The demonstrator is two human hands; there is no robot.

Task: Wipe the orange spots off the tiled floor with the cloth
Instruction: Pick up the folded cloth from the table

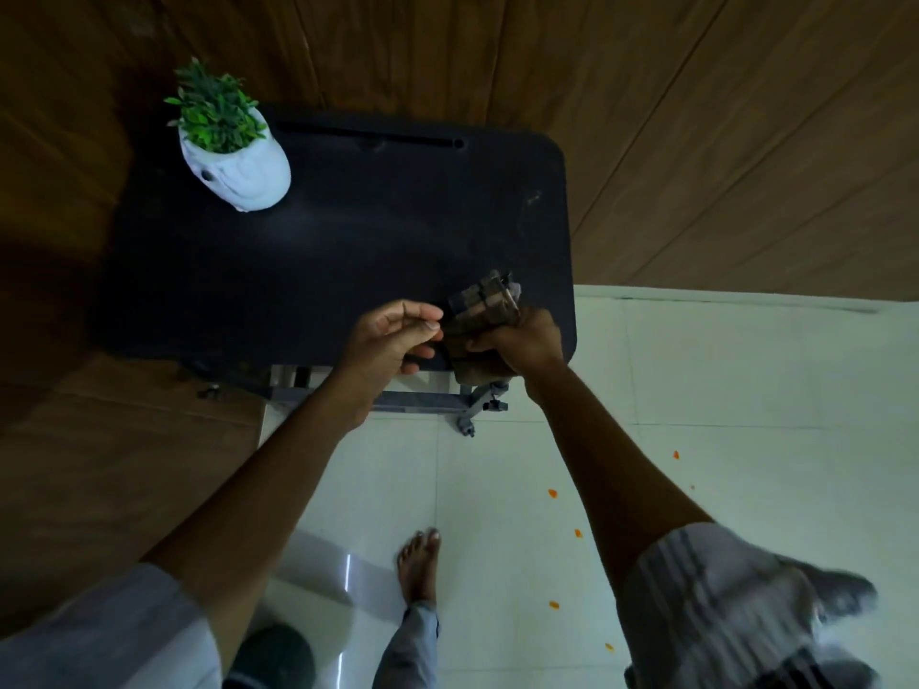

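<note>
A brown checked cloth [481, 310] is bunched in my right hand [522, 340] above the near right corner of a black table [348, 231]. My left hand [393, 340] is beside it on the left, with fingertips pinching the cloth's edge. Several small orange spots lie on the pale tiled floor [746, 390] to the right of my foot: one spot [552, 493], another spot [578, 533], and a far spot [676, 455], with more nearer me.
A white pot with a green plant [229, 156] stands on the table's far left corner. The table's metal frame and caster [467, 415] sit below my hands. My bare foot [420, 564] is on the tiles. Wood-panelled walls surround.
</note>
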